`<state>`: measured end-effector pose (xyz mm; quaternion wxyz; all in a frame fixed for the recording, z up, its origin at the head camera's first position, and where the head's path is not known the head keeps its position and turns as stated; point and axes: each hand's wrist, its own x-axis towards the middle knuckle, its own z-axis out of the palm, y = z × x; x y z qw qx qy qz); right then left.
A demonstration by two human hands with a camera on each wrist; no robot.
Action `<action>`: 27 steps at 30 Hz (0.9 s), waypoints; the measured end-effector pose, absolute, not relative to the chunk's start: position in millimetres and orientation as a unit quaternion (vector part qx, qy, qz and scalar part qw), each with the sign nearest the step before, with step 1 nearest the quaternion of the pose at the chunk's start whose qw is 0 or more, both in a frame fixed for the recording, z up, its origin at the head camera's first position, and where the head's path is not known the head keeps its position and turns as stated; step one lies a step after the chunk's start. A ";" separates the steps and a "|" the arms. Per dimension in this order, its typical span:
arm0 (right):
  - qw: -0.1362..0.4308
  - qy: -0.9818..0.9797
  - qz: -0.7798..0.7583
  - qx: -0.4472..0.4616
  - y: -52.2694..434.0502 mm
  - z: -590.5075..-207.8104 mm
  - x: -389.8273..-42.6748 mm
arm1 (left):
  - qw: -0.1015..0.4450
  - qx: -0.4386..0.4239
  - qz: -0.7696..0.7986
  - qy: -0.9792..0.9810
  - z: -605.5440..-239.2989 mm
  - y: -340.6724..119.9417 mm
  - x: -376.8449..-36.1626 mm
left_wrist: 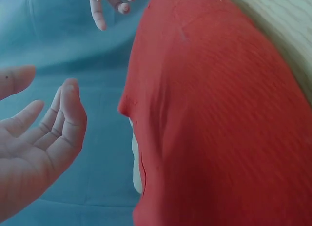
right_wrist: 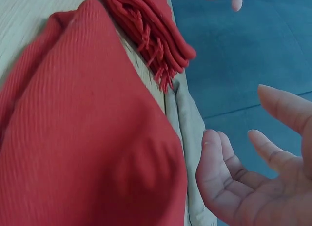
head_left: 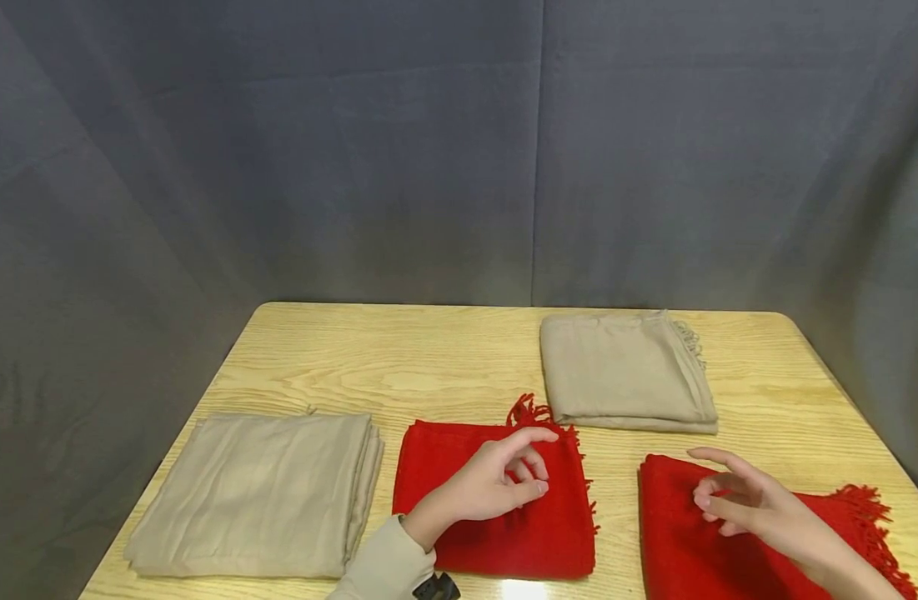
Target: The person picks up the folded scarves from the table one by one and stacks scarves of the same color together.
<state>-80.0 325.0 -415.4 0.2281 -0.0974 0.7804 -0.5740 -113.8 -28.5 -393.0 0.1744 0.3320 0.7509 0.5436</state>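
A dark gray curtain (head_left: 398, 167) spans twelve o'clock behind a pale wood table (head_left: 398, 358), where four folded cloths lie. Widest in full view is the near tan cloth (head_left: 248, 492), at nine o'clock from the middle red cloth (head_left: 534, 542). The right red cloth (head_left: 676, 542), cut by the lower edge of the head view, lies at three o'clock from the middle one. The smaller far tan cloth (head_left: 616, 367) sits at one o'clock, just beyond both reds.

A person's left hand (head_left: 496, 479) hovers over the middle red cloth, empty, its fingers loosely curved and the index reaching toward three o'clock. The right hand (head_left: 759, 508), likewise empty and relaxed, hangs over the right red cloth, index toward ten o'clock. The wrist views show thumbs and fingers spread apart.

A beige sleeve (head_left: 387, 562) covers the left forearm. Red fringe (head_left: 864, 508) trails at two o'clock on the right red cloth, and a small black object (head_left: 436, 587) shows at the left cuff, partly out of frame.
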 end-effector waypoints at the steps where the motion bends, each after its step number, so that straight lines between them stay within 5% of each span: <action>1: 0.226 0.782 -0.572 -0.097 327.1 -415.0 -79.9 | 0.175 0.335 0.544 0.749 -398.0 -26.7 -115.6; 16: 0.202 0.818 -0.535 -0.056 347.8 -408.8 -78.2 | 0.201 0.345 0.554 0.731 -413.6 4.9 -123.0; 27: 0.189 0.844 -0.502 0.003 356.8 -411.6 -73.1 | 0.155 0.378 0.494 0.767 -418.9 23.5 -122.5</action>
